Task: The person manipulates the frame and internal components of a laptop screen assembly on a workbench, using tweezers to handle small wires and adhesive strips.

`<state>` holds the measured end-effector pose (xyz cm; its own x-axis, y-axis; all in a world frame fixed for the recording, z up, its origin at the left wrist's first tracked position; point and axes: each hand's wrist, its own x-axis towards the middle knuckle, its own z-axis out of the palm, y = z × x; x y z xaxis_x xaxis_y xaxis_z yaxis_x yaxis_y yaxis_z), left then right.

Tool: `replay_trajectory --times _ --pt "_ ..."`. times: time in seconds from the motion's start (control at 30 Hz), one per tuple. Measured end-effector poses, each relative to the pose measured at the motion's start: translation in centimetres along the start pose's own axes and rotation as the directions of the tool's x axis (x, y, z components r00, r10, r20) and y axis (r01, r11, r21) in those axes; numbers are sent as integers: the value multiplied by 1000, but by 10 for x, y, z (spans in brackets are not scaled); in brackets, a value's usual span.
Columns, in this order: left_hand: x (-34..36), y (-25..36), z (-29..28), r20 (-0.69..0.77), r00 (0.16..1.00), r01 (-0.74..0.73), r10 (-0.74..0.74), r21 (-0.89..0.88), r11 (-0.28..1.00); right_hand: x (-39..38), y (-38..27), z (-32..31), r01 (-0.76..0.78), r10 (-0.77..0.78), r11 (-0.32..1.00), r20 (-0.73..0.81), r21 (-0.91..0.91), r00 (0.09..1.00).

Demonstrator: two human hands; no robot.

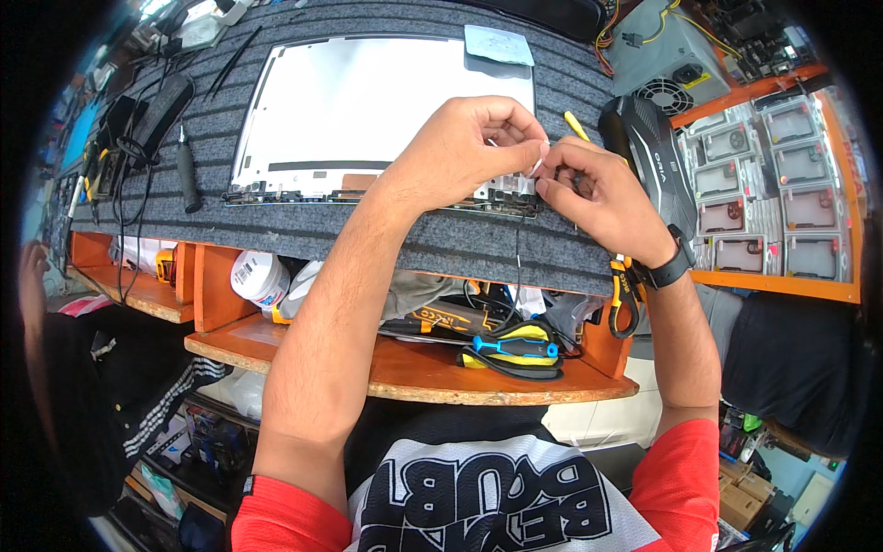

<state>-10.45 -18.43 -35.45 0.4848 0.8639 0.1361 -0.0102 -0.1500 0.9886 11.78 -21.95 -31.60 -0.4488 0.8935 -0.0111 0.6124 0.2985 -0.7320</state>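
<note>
A small white strip (538, 164) sits just above the lower right corner of the flat white panel (368, 101), pinched between the thumb and forefinger of the left hand (492, 143); that grip is closed on it, seemingly because so slight a piece calls for fingertips only. The right hand (593, 184) is curled just beside it, thumb and fingers drawn close, perhaps to steady the free end, though I cannot tell whether its grip has hold of the strip or of anything else. The panel lies flat with its edge of small circuit parts toward the person, which presumably puts that edge within easy reach of both hands. A light blue block (498, 44) rests on its upper right corner, maybe as a weight or merely parked there. Underneath, the ribbed grey cover of the desk (303, 235) likely cushions the panel and stops it sliding. To the left, a dark-handled screwdriver (188, 170) and black tweezers (235, 61) lie off the panel, probably to spare its surface. Yellow-and-black pliers (624, 299) are at the desk's front edge, near the right wrist, and a black case (648, 156) stands beyond that hand.
</note>
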Motion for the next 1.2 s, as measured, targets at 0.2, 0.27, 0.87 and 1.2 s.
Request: replay_trajectory --times 0.2,0.27,0.87,1.2 --pt "-1 0 -1 -10 1000 2 -2 42 999 -1 -2 2 33 -33 993 -4 -110 999" --pt "0 -1 0 -12 1000 5 -5 27 1000 -1 -5 1 46 -45 993 7 -106 999" --pt "0 -2 -2 5 999 -31 31 7 999 3 -7 1 76 -69 989 52 -130 996" --pt "-1 1 -1 -2 1000 -14 14 40 999 2 -10 1 46 -40 992 58 -115 998"
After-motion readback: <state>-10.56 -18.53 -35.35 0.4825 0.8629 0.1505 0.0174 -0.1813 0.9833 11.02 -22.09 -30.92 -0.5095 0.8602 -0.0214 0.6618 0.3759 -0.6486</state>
